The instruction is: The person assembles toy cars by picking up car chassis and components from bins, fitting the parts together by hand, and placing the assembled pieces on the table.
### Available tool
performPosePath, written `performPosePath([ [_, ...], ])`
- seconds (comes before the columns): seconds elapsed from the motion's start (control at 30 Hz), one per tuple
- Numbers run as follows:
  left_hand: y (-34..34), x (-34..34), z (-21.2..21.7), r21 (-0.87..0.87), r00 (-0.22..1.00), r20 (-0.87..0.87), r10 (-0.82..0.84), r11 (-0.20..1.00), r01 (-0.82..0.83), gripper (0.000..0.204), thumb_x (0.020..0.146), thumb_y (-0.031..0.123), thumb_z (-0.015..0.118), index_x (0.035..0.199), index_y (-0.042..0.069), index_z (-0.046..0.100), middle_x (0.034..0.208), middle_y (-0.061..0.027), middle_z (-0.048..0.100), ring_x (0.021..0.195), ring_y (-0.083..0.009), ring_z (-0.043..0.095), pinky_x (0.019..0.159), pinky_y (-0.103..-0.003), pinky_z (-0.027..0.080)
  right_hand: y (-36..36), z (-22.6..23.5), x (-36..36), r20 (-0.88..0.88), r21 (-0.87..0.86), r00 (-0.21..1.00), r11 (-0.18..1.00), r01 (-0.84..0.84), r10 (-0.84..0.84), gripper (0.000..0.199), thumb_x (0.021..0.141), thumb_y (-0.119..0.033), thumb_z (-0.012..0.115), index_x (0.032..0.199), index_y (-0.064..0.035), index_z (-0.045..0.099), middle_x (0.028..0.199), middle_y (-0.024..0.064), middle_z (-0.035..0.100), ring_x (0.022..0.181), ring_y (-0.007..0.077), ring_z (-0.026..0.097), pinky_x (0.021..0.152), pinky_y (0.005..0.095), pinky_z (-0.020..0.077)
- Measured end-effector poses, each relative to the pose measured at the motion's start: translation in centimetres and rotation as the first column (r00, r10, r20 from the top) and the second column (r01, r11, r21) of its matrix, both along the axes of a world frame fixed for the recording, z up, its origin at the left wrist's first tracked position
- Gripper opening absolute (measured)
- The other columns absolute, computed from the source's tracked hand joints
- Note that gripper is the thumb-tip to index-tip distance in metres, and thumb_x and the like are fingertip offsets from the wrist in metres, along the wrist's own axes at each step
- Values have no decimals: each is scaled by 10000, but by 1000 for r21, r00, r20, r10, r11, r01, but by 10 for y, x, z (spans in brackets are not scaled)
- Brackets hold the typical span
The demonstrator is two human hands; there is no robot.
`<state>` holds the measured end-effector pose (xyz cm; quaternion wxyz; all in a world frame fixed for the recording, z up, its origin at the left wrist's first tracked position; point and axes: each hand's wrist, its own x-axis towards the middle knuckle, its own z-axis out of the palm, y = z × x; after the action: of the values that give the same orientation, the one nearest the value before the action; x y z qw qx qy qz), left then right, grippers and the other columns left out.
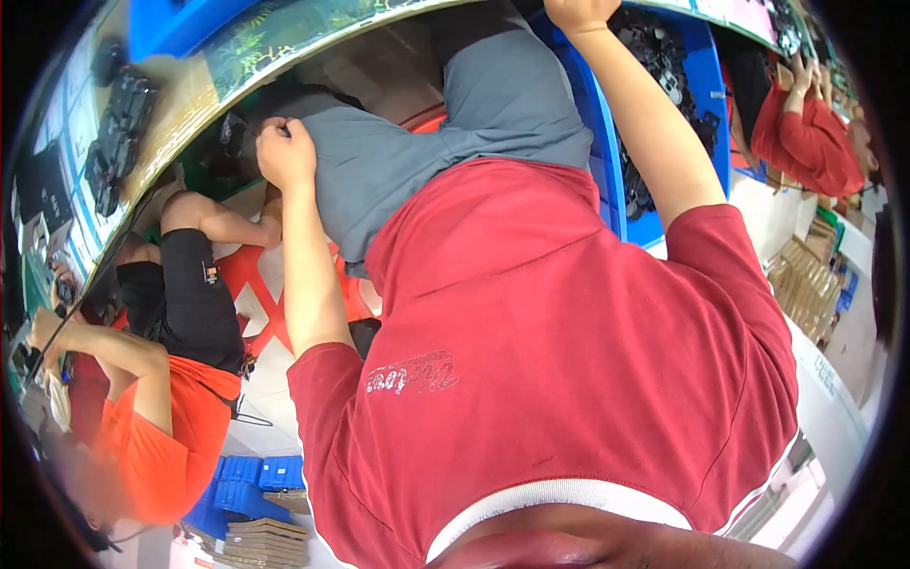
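Note:
My left hand [286,152] is curled into a closed fist beside my grey-clad thigh, just below the table edge. Whatever its fingers may hold is hidden. At the top rim of the view, my right hand [580,13] is partly cut off, so its fingers do not show well. It is close to the table edge, by the near-left corner of a deep blue bin [703,71]. Many black plastic parts [654,71] lie inside that bin, to the right of my leg.
The table [180,104] curves across the top left, carrying black devices [123,133] and another blue bin [175,27]. A person in orange [156,446] sits at left, another in red [806,147] at far right. Blue crates [242,484] and stacked cardboard [261,542] stand behind at lower left.

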<state>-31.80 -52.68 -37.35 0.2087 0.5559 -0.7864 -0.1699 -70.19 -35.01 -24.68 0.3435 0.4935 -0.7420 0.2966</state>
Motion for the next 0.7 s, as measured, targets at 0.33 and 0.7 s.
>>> performPosePath([
  [0.33, 4, -6, 6, -18, 1000, 27, 3, 1000, -2, 211, 855, 278, 608, 895, 76, 658, 902, -189, 670, 877, -400, 645, 784, -500, 507, 5, -19, -16, -44, -66, 999, 998, 11, -13, 174, 711, -151, 613, 849, -137, 718, 817, 60, 608, 721, 293, 580, 666, 412, 469],
  [0.7, 25, -47, 45, -113, 984, 99, -148, 981, 159, 154, 837, 205, 626, 882, 58, 633, 895, -150, 637, 849, -374, 638, 746, -486, 507, 18, 25, -10, 402, -199, 884, 965, -168, 237, 76, 783, -80, 690, 856, -65, 705, 789, 67, 622, 686, 229, 620, 635, 363, 494],
])
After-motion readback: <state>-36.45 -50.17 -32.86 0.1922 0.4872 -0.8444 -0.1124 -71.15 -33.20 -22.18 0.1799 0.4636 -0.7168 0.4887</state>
